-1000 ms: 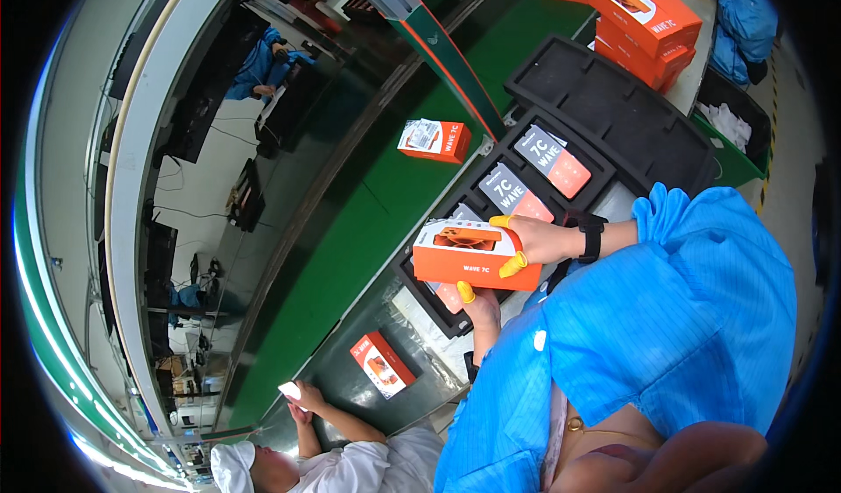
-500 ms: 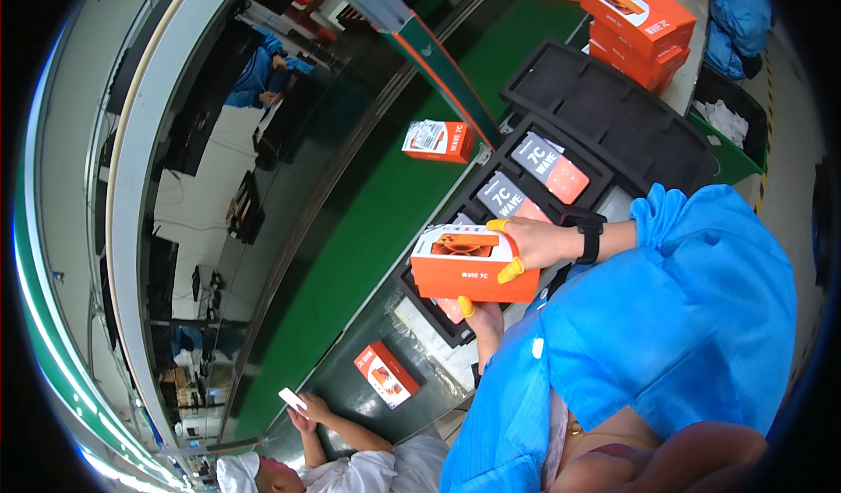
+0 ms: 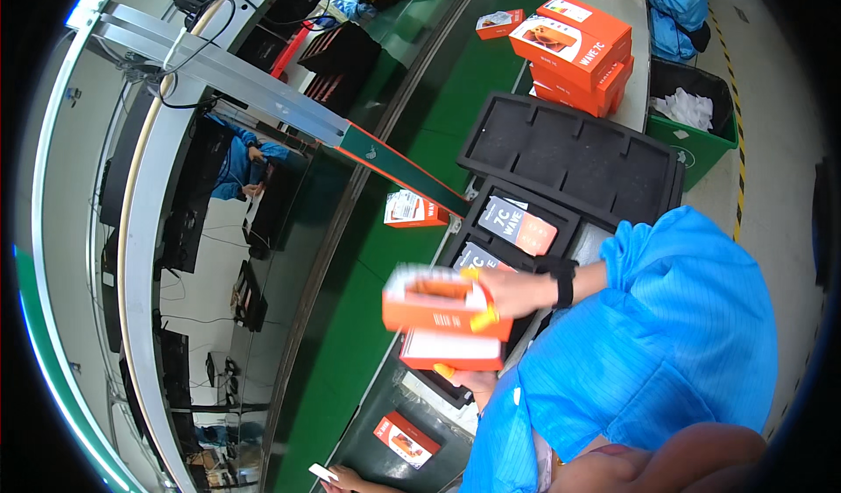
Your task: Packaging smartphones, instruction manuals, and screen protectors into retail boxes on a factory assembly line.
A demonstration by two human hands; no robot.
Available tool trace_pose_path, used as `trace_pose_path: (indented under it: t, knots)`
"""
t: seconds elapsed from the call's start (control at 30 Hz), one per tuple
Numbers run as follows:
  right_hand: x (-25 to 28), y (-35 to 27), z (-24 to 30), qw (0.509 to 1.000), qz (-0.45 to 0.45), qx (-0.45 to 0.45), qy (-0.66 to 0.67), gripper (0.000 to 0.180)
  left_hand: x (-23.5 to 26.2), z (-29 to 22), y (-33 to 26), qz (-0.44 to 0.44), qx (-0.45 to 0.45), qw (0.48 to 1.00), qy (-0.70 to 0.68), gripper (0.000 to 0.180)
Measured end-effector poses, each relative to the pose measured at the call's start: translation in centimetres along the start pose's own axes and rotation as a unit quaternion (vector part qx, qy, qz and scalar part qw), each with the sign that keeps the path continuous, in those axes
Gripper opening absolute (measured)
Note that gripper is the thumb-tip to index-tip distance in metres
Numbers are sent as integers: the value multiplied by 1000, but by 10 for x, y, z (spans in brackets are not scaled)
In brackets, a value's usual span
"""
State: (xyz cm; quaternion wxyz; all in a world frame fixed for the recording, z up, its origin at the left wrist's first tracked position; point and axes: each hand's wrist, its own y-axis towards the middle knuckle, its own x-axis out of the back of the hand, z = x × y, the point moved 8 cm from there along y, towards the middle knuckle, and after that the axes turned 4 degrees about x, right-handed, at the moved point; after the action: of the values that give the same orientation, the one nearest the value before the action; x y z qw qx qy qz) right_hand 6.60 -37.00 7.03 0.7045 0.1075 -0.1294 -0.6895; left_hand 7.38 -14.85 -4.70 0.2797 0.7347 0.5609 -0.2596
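Note:
In my right hand [image 3: 512, 292], which wears yellow finger cots and a dark wristwatch, is the orange lid [image 3: 445, 311] of a phone box, somewhat blurred. Just below it, my left hand [image 3: 473, 383] grips the orange box base [image 3: 451, 351], whose white inside shows through the gap between the two parts. Beneath and beyond my hands lies a black compartmented tray [image 3: 561, 221]. Flat grey-and-coral pieces, which look like film-covered phones, sit in its slots: one phone [image 3: 519, 226] at the far end, another [image 3: 482, 259] nearer my right hand.
A second black tray [image 3: 569, 153] adjoins the first, with stacked orange boxes [image 3: 574, 50] behind it. Single boxes lie on the green conveyor [image 3: 328, 344] and near a co-worker's hand [image 3: 349, 479]. A metal post [image 3: 263, 99] crosses the left side; a green bin [image 3: 692, 142] stands right.
The box has come apart: my right hand has lifted the lid off the base in my left hand. The view has shifted, and the co-worker at the bottom shows less.

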Motion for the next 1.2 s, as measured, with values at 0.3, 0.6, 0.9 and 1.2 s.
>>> trace_pose_path:
  t: [0.3,0.6,0.9,1.2]
  knots:
    - [220,-42,22,732,-268,-200,-594,78,-20,-29,6,72,-71,994,-34,71]
    - [291,-104,-98,624,-233,-352,-657,85,18,-46,10,-41,-83,994,-66,79]
    - [24,6,-75,940,-26,-2,-341,46,80,-96,-19,-14,-57,994,-93,84]
    - [-165,9,-136,844,269,-194,-421,43,143,-91,-50,-146,-63,979,-129,69]
